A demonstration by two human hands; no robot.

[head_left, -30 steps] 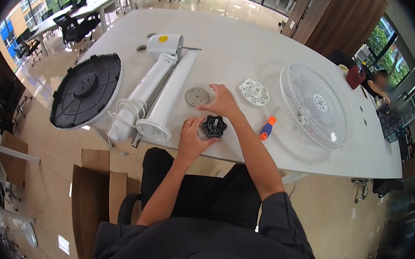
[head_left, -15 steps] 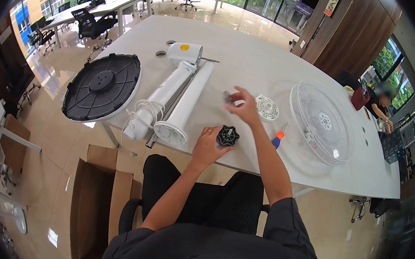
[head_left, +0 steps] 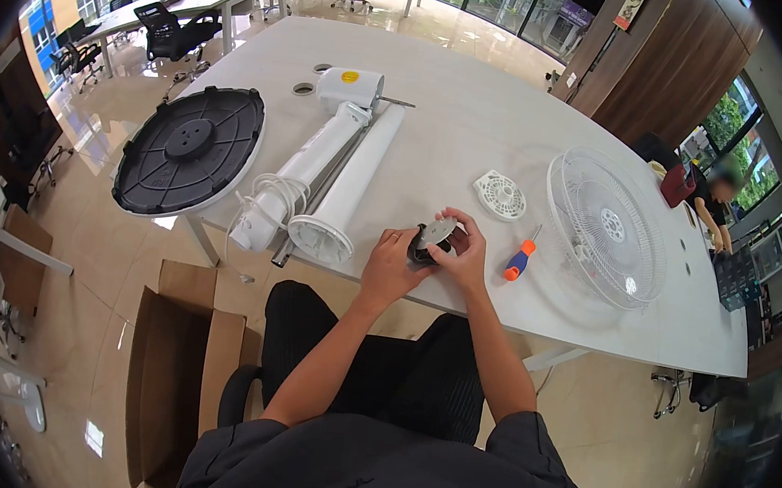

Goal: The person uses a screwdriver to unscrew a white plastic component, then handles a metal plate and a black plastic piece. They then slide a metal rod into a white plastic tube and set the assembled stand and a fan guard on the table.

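Observation:
Near the table's front edge, my left hand [head_left: 391,269] is closed around a black, lobed knob-like part [head_left: 417,255]. Held in the fingers of my right hand [head_left: 466,254] is a round grey metal disc [head_left: 436,233], tilted right over the top of the black part. The disc hides most of that part's face. An orange and blue screwdriver [head_left: 519,261] lies just right of my right hand. Beyond my hands lies a white slotted round plastic cover [head_left: 499,196].
White fan tubes [head_left: 359,181] with a coiled cord lie to the left, beside a black round base [head_left: 190,147]. A wire fan grille [head_left: 611,228] is at the right. An open cardboard box [head_left: 170,383] stands below on the left. A person [head_left: 713,202] sits at the far right.
My right hand has come down and left with the metal disc, from above the table to the black part. My left hand still holds that part.

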